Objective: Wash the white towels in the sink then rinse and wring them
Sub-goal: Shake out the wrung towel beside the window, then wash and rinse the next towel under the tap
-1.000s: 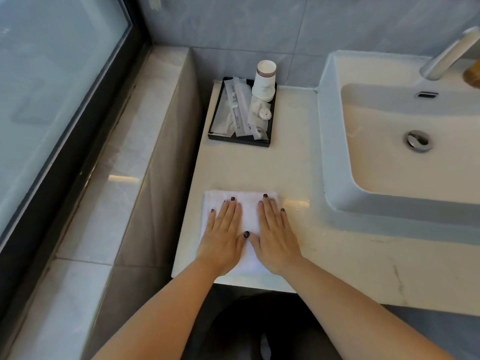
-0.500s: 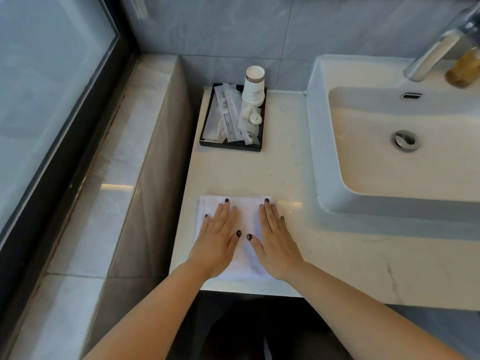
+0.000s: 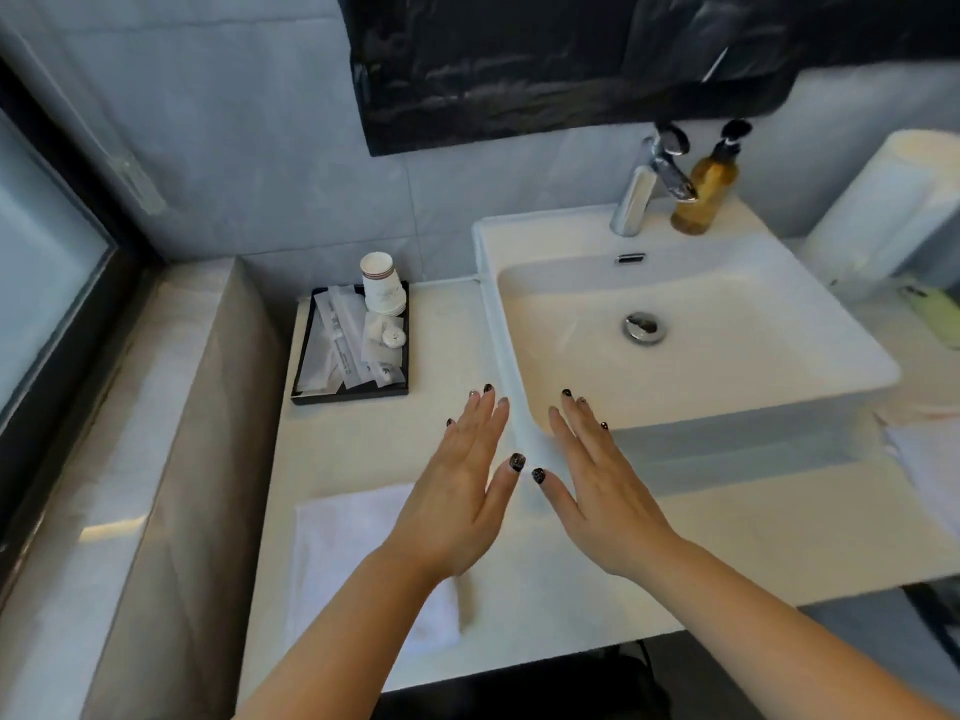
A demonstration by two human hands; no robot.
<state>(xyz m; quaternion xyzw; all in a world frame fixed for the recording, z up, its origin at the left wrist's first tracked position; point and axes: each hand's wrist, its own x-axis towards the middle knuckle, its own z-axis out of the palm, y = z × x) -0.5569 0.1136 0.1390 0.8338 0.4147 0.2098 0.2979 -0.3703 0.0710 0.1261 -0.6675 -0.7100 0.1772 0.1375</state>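
Note:
A folded white towel (image 3: 343, 553) lies flat on the counter at the lower left, partly hidden under my left forearm. My left hand (image 3: 462, 491) is raised above the counter to the right of the towel, fingers straight and holding nothing. My right hand (image 3: 597, 491) is beside it, also flat and empty, over the near left corner of the white sink (image 3: 779, 407). The sink basin looks dry, with a metal drain (image 3: 644, 327) and a chrome tap (image 3: 644, 189) behind it. More white cloth (image 3: 930, 459) shows at the right edge.
A black tray (image 3: 301, 366) with wrapped toiletries and paper cups (image 3: 382, 283) stands at the back left. An amber pump bottle (image 3: 704, 194) is next to the tap. A white roll (image 3: 893, 210) and a green object (image 3: 935, 319) sit at the right. A window ledge runs along the left.
Both hands have lifted off the towel and moved up and right toward the sink. The view has swung right and up, bringing the tap and bottle into view.

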